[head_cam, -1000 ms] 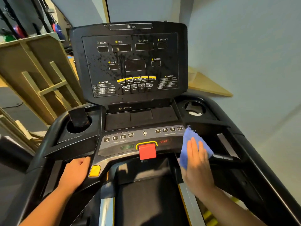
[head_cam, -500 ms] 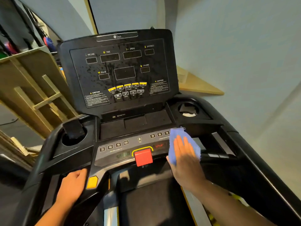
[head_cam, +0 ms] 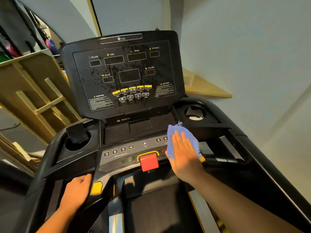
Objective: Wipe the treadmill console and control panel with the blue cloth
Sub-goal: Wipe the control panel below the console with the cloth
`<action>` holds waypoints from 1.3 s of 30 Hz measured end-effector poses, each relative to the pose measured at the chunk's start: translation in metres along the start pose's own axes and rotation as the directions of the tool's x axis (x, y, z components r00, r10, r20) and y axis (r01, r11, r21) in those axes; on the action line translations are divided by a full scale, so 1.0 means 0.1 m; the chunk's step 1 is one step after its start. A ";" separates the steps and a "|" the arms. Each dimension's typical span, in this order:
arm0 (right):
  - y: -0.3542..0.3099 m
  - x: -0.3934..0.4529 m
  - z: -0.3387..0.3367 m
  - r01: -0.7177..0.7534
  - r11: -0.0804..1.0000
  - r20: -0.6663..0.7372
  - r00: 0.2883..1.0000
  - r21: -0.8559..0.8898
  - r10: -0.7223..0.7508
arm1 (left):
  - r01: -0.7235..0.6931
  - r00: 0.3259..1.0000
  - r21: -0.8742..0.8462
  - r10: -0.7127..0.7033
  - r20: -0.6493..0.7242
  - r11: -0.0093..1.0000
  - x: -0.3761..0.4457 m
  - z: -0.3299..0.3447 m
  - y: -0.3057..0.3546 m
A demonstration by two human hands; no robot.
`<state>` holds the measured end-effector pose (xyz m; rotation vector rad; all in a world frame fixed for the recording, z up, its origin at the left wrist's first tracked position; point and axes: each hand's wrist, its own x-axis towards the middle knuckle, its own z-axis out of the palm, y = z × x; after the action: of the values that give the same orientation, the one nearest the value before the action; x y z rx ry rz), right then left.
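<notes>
The black treadmill console (head_cam: 122, 73) stands upright ahead, its display face speckled with droplets and streaks. Below it lies the grey control panel (head_cam: 117, 157) with numbered keys and a red stop button (head_cam: 149, 161). My right hand (head_cam: 183, 153) lies flat with straight fingers on the blue cloth (head_cam: 175, 133), pressing it onto the panel's right end, over the right-hand number keys. My left hand (head_cam: 76, 193) grips the left handrail beside a yellow pad (head_cam: 96, 187).
A cup holder (head_cam: 195, 113) sits at the console's right, another with a dark object (head_cam: 76, 133) at the left. Wooden frames (head_cam: 33, 91) lean at the left, and a wall with a wooden shelf (head_cam: 205, 89) runs close on the right. The running belt (head_cam: 151, 207) lies below.
My right hand has slid the cloth leftward and up the panel, from its right edge onto the right-hand number keys. The left hand has stayed on the handrail.
</notes>
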<state>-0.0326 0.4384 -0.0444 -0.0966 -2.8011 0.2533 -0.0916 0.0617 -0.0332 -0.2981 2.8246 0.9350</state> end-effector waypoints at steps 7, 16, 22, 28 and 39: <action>0.06 -0.27 0.15 0.227 0.964 -0.126 0.962 -0.137 -0.244 | 0.001 1.000 -0.027 -0.001 -0.007 1.000 0.06 0.00 -0.01; -0.03 -0.48 0.11 0.274 0.959 -0.063 0.958 -0.072 -0.279 | 0.002 1.000 -0.017 -0.003 -0.007 1.000 0.04 0.01 0.00; -0.21 -0.07 0.09 0.308 0.951 -0.016 0.951 -0.014 -0.308 | 0.004 1.000 -0.020 -0.004 -0.016 1.000 0.01 0.01 0.00; -0.18 -0.33 0.08 0.328 0.945 0.055 0.943 0.016 -0.328 | 0.022 1.000 -0.038 -0.022 0.001 0.999 0.04 0.00 -0.02; -0.19 -0.34 0.10 0.314 0.949 0.068 0.946 0.027 -0.316 | 0.008 1.000 -0.059 -0.010 -0.029 0.998 -0.05 -0.01 0.05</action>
<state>-0.0040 0.4149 -0.0609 0.3694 -2.8288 0.2043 -0.0884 0.0654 -0.0286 -0.3339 2.8237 1.0213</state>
